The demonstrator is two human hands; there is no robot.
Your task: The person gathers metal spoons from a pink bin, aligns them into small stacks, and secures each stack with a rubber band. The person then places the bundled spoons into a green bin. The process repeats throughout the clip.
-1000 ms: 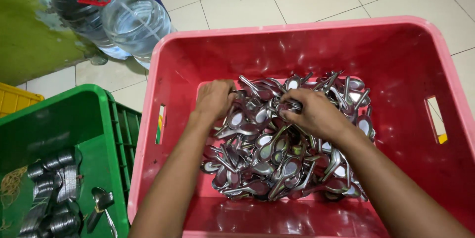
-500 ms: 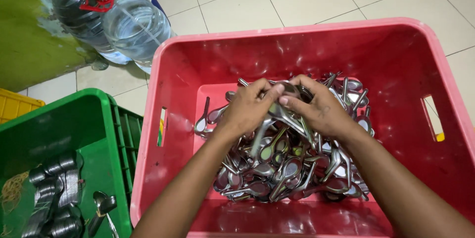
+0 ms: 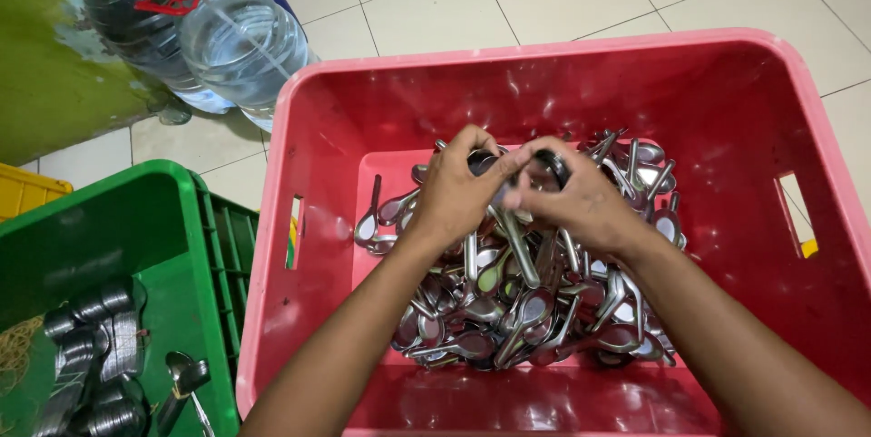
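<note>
Over the red crate (image 3: pixel 299 128), the left hand (image 3: pixel 458 196) and right hand (image 3: pixel 581 201) meet, both closed around a small stack of metal spoons (image 3: pixel 508 219) lifted clear of the loose heap (image 3: pixel 508 319), nesting them together.

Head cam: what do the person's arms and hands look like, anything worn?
Both forearms are bare to the frame edge, no sleeves in view. The left hand and right hand wear no gloves; no watch, bracelet or ring visible. No markings to be seen.
</note>
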